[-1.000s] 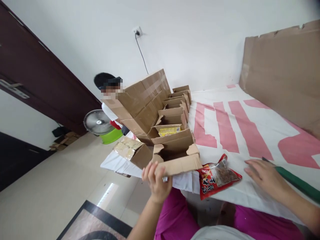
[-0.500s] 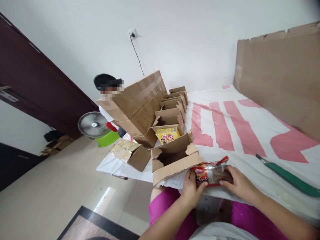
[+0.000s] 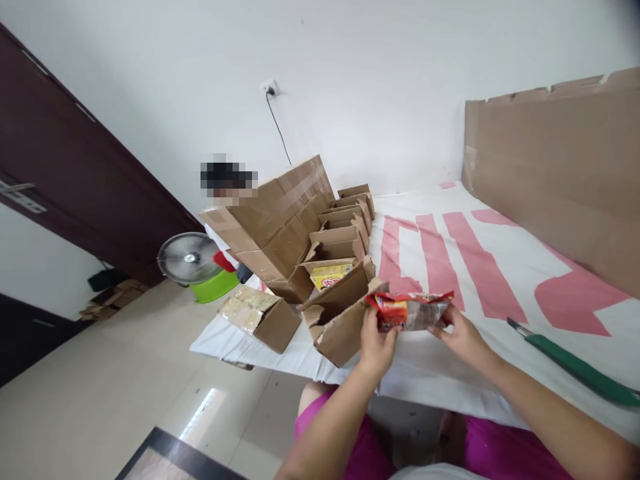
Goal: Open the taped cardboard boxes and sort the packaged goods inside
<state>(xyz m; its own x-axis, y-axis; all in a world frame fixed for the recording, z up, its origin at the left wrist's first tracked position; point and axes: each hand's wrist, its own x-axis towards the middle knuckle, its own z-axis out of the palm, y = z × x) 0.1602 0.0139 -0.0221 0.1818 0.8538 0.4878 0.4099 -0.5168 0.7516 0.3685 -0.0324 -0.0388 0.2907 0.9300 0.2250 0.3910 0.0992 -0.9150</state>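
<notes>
A shiny red snack packet [image 3: 413, 312] with a see-through middle is held between both hands above the table's front edge. My left hand [image 3: 376, 340] is closed round its left end, near the side of an open cardboard box [image 3: 343, 333]. Its right end is in the closed fingers of my right hand [image 3: 460, 333]. The cardboard box stands tilted, just left of the packet. Behind that box, a yellow printed carton [image 3: 330, 275] shows in part.
Several open cardboard boxes [image 3: 340, 243] run in a row toward the wall. A green-handled knife [image 3: 575, 367] lies at right on the white and pink cloth [image 3: 440, 267]. A person [image 3: 227, 177] is behind stacked cartons [image 3: 270, 220]; a fan [image 3: 187, 258] stands beyond.
Both hands have lifted the packet up and slightly left, and its face has tilted. The nearest open box has turned and shifted. The view has tipped slightly.
</notes>
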